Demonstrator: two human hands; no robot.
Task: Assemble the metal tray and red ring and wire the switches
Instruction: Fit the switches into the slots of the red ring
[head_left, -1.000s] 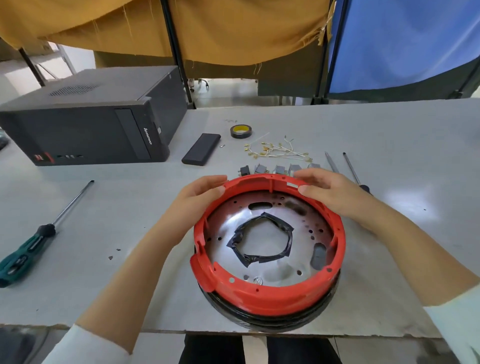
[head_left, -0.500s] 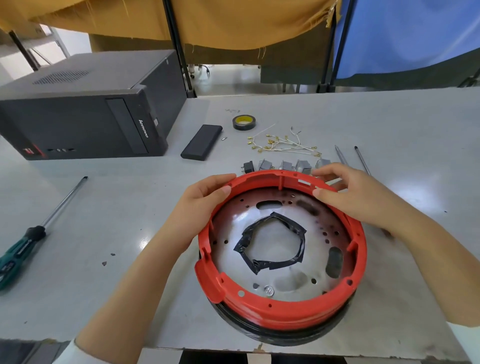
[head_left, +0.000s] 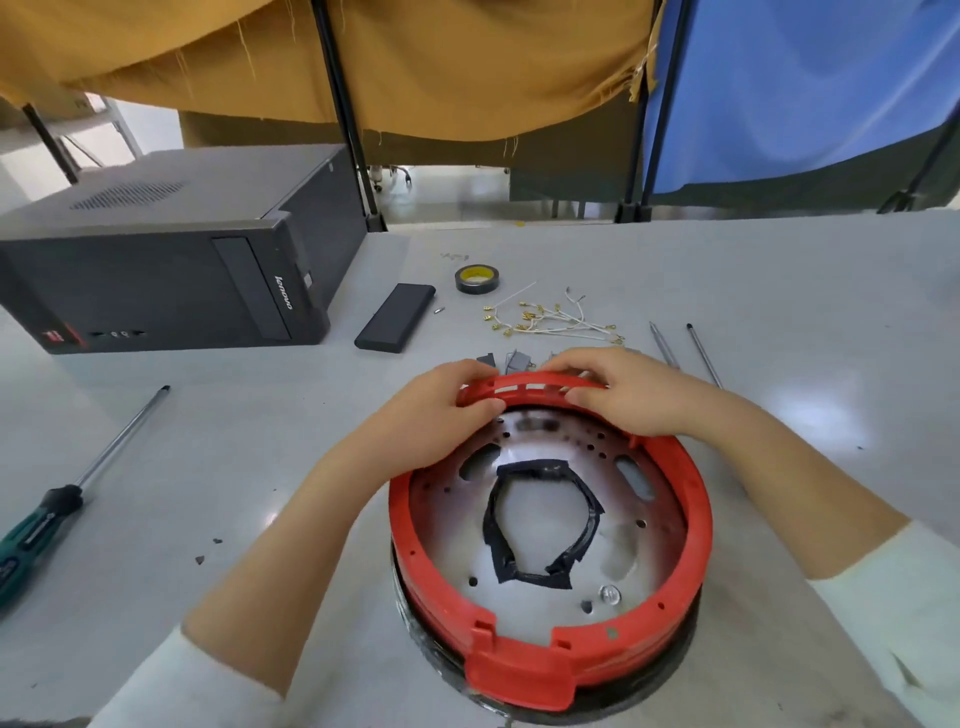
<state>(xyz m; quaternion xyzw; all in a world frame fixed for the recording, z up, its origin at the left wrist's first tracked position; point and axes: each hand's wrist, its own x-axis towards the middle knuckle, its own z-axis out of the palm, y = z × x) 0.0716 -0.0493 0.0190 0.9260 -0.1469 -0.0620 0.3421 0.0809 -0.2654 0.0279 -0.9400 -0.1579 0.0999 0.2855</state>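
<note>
The red ring (head_left: 550, 525) sits on the metal tray (head_left: 545, 499) at the table's (head_left: 260, 493) near edge. Both hands, left (head_left: 441, 410) and right (head_left: 623, 395), grip its far rim. Press evenly there; whether it's seated is hard to see. Switches (head_left: 514, 359) wait just beyond.

Matt red plastic ring (head_left: 691, 525), shiny perforated metal tray (head_left: 618, 540) inside the ring, crinkled glossy black tape (head_left: 540, 525) at tray centre, smooth grey counter (head_left: 260, 467) beneath with soft sheen
</note>
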